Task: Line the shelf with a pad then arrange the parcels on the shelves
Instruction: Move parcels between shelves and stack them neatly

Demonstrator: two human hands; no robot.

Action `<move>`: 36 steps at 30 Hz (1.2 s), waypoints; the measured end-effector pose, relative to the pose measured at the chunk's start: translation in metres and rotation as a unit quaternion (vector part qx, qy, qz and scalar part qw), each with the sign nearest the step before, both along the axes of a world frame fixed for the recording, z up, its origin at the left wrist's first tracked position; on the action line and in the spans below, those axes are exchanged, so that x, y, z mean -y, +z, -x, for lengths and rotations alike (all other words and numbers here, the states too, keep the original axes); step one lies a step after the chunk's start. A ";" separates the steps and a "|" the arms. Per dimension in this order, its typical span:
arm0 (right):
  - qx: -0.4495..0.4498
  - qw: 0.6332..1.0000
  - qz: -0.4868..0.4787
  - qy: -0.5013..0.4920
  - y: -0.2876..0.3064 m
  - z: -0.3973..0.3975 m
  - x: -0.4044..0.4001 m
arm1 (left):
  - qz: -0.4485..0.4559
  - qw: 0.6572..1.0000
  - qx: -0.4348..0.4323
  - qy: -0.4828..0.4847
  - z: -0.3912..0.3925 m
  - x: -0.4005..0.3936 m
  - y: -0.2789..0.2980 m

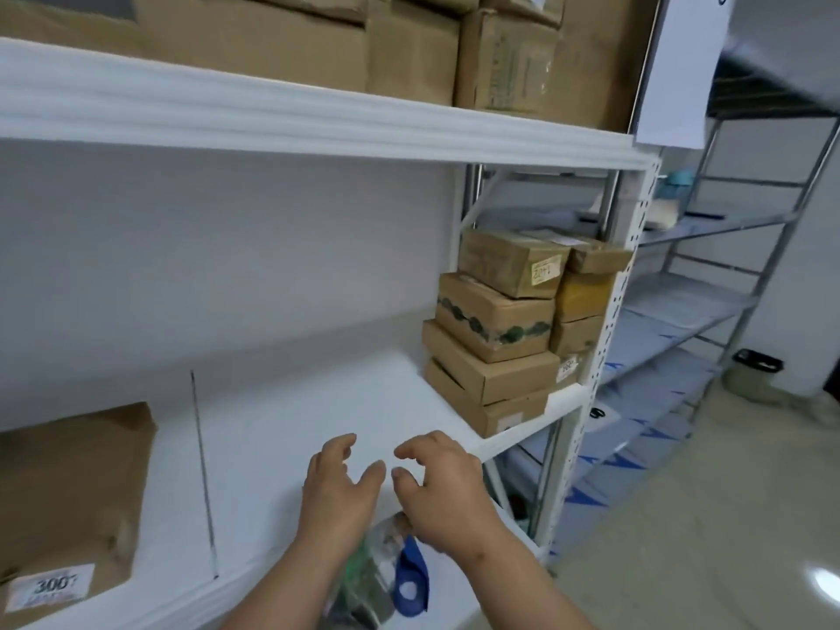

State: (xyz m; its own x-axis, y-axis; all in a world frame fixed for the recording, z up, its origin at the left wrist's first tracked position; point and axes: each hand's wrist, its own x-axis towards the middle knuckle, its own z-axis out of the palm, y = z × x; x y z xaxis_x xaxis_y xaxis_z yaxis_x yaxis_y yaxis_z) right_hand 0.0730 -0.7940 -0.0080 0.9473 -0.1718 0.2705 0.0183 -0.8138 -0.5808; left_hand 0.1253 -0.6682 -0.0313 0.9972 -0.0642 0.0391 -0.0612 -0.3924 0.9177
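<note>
A white foam pad [291, 429] covers the middle shelf. My left hand [338, 484] and my right hand [443, 479] hover side by side over its front part, fingers loosely spread and bent, holding nothing. A stack of brown cardboard parcels [500, 338] stands at the shelf's right end, with a second, narrower stack [584, 306] beside it. A brown paper parcel [68, 507] labelled 300 lies at the left end. Below my wrists a clear packet with a blue tag [395, 575] shows, partly hidden.
The upper shelf [318, 125], also foam-lined, carries large cardboard boxes [409, 47]. A white upright post [609, 334] bounds the shelf on the right. Grey metal racks [727, 275] stand further right, with a small bin [754, 370] on the floor.
</note>
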 end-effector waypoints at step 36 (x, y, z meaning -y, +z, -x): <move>0.302 0.946 0.096 -0.064 0.106 -0.187 0.258 | 0.225 0.970 0.085 -0.032 -0.145 0.262 0.109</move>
State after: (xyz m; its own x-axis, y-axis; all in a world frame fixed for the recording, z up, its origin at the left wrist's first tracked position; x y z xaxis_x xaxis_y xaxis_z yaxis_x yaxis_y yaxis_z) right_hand 0.2599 -1.0517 0.0984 0.5848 -0.1672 0.7938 0.1932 -0.9216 -0.3365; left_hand 0.2708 -0.9298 0.0776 0.9686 -0.0641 0.2403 -0.2369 0.0562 0.9699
